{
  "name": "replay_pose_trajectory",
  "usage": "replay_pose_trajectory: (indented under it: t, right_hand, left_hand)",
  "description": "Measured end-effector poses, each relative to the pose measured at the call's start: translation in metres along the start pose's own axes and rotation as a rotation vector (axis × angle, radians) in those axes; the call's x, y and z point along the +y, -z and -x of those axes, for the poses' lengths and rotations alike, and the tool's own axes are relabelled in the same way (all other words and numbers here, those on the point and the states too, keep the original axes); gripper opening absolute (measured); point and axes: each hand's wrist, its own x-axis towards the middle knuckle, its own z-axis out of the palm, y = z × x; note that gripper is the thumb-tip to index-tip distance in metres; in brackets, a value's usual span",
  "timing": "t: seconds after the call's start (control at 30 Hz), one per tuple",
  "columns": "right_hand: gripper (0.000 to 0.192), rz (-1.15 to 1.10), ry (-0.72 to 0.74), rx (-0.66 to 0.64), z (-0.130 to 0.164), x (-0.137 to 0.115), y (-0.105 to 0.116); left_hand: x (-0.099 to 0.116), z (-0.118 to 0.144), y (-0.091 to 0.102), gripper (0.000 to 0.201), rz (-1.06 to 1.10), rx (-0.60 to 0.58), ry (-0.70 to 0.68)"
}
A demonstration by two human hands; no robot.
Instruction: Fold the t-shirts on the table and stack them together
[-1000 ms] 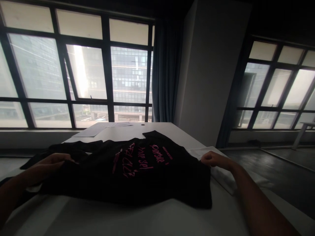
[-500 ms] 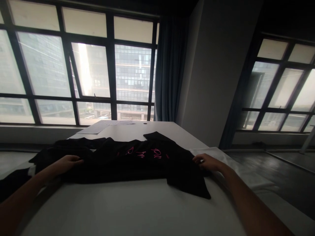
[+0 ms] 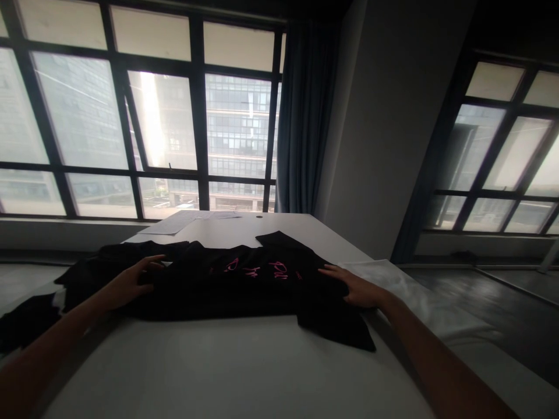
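Observation:
A black T-shirt (image 3: pixel 262 297) with pink lettering lies across the white table (image 3: pixel 244 366), its collar end to the right and one sleeve pointing toward me. Over its left part is my left hand (image 3: pixel 135 282), thumb and fingers apart. My right hand (image 3: pixel 356 286) rests on the shirt near the collar end, fingers stretched out across the fabric. More dark cloth (image 3: pixel 87 273) lies bunched at the left, partly behind my left forearm; where it parts from the shirt I cannot tell.
Sheets of paper (image 3: pixel 170 223) lie at the table's far left. Clear plastic wrapping (image 3: pixel 406 291) spreads along the right side. Beyond the table stand large windows (image 3: pixel 240 128), a blue curtain (image 3: pixel 303 128) and a grey pillar (image 3: pixel 384 128).
Both hands have loosened their pinch on the shirt and spread their fingers. My right hand has shifted left over the fabric. The shirt lies nearly the same.

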Motion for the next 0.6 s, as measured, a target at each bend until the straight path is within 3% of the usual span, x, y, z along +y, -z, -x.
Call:
replay_pose_trajectory:
  t: [0.13,0.2,0.27,0.37,0.43,0.5,0.6]
  right_hand:
    - [0.031,-0.192,0.161,-0.052,0.001,-0.021,0.000]
    - [0.022,-0.331,0.159,-0.108,0.005,-0.022,0.004]
    - [0.027,-0.444,0.078,-0.059,0.008,-0.014,0.008]
    - [0.038,-0.472,-0.124,0.244,0.004,0.004,0.009]
    - [0.047,-0.412,-0.295,0.369,-0.004,0.015,0.006]
    - [0.056,-0.353,-0.422,0.346,-0.010,0.023,0.002]
    - [0.068,-0.337,-0.437,0.237,-0.009,0.030,0.000]
  left_hand:
    - [0.003,-0.002,-0.003,0.032,-0.057,-0.128,-0.102]
    - [0.004,-0.001,0.004,0.020,-0.005,-0.180,-0.091]
    - [0.005,0.001,0.013,0.028,0.154,-0.167,-0.018]
    - [0.003,0.003,0.022,0.050,0.399,-0.038,0.208]
    - [0.001,0.002,0.021,0.059,0.379,-0.003,0.310]
    - [0.001,0.001,0.015,0.062,0.244,-0.047,0.327]
    - [0.003,0.001,0.011,0.063,0.126,-0.083,0.292]
